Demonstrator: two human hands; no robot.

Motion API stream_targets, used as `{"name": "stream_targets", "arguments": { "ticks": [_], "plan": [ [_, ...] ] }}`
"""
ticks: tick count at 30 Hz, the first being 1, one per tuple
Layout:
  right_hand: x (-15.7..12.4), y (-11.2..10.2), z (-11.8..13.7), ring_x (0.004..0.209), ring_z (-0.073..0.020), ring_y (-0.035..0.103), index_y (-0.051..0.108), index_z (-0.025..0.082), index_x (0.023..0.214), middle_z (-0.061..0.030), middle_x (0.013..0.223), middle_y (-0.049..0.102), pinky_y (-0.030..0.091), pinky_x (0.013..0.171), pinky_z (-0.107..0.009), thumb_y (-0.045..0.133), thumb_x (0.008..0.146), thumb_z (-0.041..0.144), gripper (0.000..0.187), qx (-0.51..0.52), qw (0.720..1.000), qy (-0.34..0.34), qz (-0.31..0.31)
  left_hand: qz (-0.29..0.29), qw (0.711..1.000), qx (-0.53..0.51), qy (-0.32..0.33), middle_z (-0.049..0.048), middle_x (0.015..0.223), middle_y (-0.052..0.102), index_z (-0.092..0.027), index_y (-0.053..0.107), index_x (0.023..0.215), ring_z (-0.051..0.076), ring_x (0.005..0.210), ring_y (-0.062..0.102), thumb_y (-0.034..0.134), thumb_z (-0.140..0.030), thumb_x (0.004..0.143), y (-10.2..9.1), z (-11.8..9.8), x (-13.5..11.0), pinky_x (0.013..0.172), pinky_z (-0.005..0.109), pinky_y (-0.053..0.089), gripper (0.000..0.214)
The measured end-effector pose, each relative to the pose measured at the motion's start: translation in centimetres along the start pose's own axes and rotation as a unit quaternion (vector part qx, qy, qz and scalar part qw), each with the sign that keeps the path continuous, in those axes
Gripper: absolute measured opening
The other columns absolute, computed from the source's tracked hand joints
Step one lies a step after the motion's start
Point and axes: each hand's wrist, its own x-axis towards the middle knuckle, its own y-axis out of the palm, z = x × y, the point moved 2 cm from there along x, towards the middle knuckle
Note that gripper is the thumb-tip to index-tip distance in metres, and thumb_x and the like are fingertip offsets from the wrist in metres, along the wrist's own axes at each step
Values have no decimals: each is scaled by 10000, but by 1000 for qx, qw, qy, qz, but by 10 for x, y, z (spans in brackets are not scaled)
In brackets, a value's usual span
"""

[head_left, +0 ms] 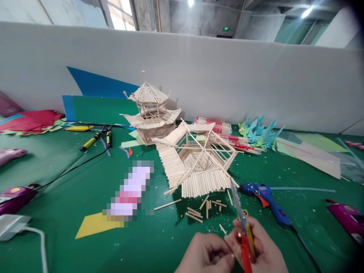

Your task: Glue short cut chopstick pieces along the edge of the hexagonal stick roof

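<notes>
At the bottom edge my right hand (260, 250) is closed around red and yellow scissors (243, 223) whose blades point up towards a hexagonal roof of wooden sticks (196, 157). My left hand (206, 254) sits just left of it with fingers curled in a pinch against the scissors; what it holds is too small to make out. Several short cut sticks (203, 210) lie on the green table (71, 182) in front of both hands. A finished two-tier stick pagoda (149, 110) stands behind the roof.
A blue glue gun (269, 199) with its cable lies right of the scissors. Packs of sticks (224, 132) and teal paper cranes (258, 132) sit at the back. Yellow-handled tools (95, 138), coloured paper, purple devices and a white partition (199, 68) surround the work area.
</notes>
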Motion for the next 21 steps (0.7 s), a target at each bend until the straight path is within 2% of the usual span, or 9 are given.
{"name": "stream_targets", "arguments": {
  "ticks": [2,4,5,7,9,11,15,17,21],
  "plan": [
    [3,-6,4,499,-128,583,482,218,845,57,544,588,484,501,-188,694,571,338,366,-14,1000,2,-3,-19,1000,-6,2,1,545,514,-144,717,625,87,458,396,687,-367,601,-2,-12,-3,444,211,284,226],
    [6,-18,4,521,-135,607,471,221,851,45,573,613,498,512,-191,677,598,364,357,-25,999,-10,-34,-32,999,-9,-9,-7,532,511,-137,710,638,89,461,429,671,-316,639,-5,-25,-7,461,210,308,183],
    [7,-26,1,526,-137,613,470,222,853,38,593,624,502,518,-194,666,612,378,348,-38,998,-18,-51,-58,998,-24,-11,-8,515,523,-141,704,641,95,476,448,666,-291,651,-7,-31,-8,473,206,319,155],
    [6,-43,-7,527,-141,619,483,221,854,25,627,644,503,507,-195,665,611,386,346,-87,994,-29,-66,-107,993,-41,-12,-16,492,541,-152,697,661,82,450,425,660,-255,662,-12,-39,-11,440,190,298,110],
    [5,-60,-19,563,-157,637,505,219,866,6,682,668,497,483,-186,666,606,378,344,-169,983,-34,-55,-131,990,-42,-13,-23,479,550,-153,688,671,66,409,376,651,-240,668,-16,-44,-12,396,181,261,95],
    [5,-76,-30,606,-162,652,530,223,904,-3,717,682,499,488,-177,620,653,356,299,-272,961,-52,-21,-127,991,-35,-17,-24,484,558,-142,678,680,55,388,349,642,-243,677,-18,-44,-12,379,177,247,107],
    [11,-94,-47,821,-207,656,615,208,930,-65,927,687,527,712,-249,592,651,297,294,-424,893,-133,70,-108,992,-50,-31,-14,502,583,-127,654,701,47,376,352,637,-287,686,-20,-41,-8,382,180,262,162],
    [16,-99,-54,907,-236,631,632,187,955,-98,1028,658,514,775,-302,582,650,319,335,-465,868,-152,84,-105,992,-56,-33,-10,503,593,-124,645,689,42,366,354,634,-311,692,-21,-39,-6,381,181,257,187],
    [24,-104,-70,901,-249,634,601,103,1023,-141,1016,657,530,756,-313,545,683,325,410,-505,840,-176,88,-93,991,-84,-45,-5,492,609,-133,626,623,31,328,364,646,-374,673,-23,-33,-3,365,184,238,248]
  ]
}}
